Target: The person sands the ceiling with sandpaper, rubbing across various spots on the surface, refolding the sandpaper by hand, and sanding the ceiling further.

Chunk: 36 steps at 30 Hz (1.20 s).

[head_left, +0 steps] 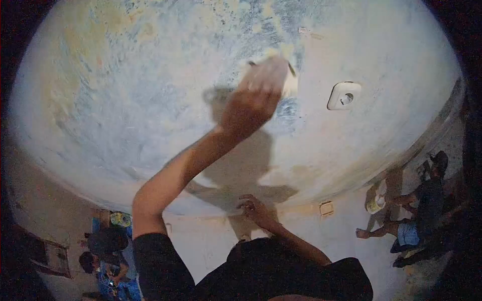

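The left hand point(265, 80) covers a blurred thing point(291, 68) on the mottled wall point(150, 95), its grip and long axis impossible to tell. Right of it sits a socket point(345, 97); lower, the right hand point(254, 209) hovers, fingers loosely parted, with people point(424, 200) working either side.

round socket point(346, 97): 1 | other people point(428, 200): 2 | own hands point(263, 85): 2

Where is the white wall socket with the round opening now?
In the head view, the white socket is on the wall, right of centre in the upper half, to the right of the raised left hand.
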Tool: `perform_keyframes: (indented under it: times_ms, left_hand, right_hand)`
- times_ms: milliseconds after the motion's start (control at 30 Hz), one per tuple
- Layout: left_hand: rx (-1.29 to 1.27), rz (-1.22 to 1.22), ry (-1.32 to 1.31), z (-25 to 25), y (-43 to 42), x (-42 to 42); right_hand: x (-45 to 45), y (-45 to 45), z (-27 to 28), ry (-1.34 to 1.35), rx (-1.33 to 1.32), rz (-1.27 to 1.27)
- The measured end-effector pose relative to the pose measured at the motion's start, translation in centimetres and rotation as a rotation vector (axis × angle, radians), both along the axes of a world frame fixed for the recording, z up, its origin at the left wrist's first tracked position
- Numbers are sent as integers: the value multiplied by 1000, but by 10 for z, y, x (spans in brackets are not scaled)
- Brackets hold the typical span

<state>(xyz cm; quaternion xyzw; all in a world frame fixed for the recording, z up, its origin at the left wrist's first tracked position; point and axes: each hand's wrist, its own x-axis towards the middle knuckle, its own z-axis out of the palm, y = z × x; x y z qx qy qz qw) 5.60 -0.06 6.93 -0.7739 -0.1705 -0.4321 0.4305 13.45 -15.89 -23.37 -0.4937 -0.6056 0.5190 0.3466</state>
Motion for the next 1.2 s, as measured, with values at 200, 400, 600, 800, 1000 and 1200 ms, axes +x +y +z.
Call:
perform_keyframes:
  times_ms: [200, 400, 600, 800, 1000, 1200]
  left_hand:
    - [-215, 179, 32, 16, -4, -8]
    - [-242, 61, 88, -42, -18, -29]
    - [-292, -47, -402, -34, -6, -50]
    - [-318, -7, -129, -63, -7, -44]
    - [-354, -45, 14, -87, -18, -28]
    - [-355, -76, -336, -104, 13, -56]
  right_hand:
    - [1, 2, -6, 133, -19, 1]
    - [2, 1, -27, 165, 54, 8]
    - [6, 3, -43, 209, -51, 11]
    - [-2, 5, -25, 174, -35, -4]
    - [4, -6, -29, 306, -116, -17]
    - [14, -9, -46, 151, -55, -43]
